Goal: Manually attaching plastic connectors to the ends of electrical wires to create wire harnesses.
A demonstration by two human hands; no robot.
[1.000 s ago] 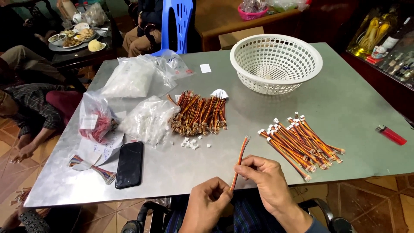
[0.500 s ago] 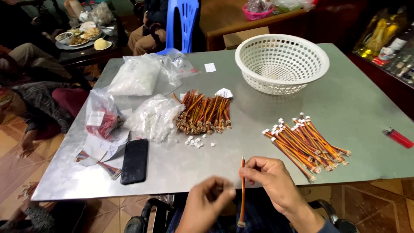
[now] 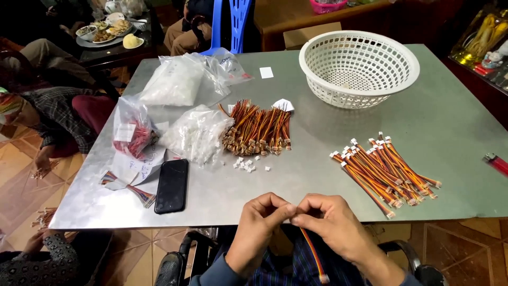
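My left hand (image 3: 260,222) and my right hand (image 3: 332,223) meet fingertip to fingertip at the near edge of the metal table (image 3: 317,137). Both pinch the top end of a short striped wire cable (image 3: 313,255), which hangs down over my lap with a white connector at its lower end. Just beyond my hands lie small white connector pieces (image 3: 246,165). An unfinished bundle of cables (image 3: 258,130) sits mid-table. To the right lies a pile of cables with white connectors (image 3: 385,170).
A white plastic basket (image 3: 359,68) stands at the back right. Clear bags of white parts (image 3: 197,136) (image 3: 174,82), a bag with red parts (image 3: 133,133) and a black phone (image 3: 172,185) lie left. A red lighter (image 3: 496,164) is at the right edge. Other people sit at the left.
The cable stood above the table edge before; now it hangs below, and both hands have closed together on its upper end. The camera has tilted slightly.
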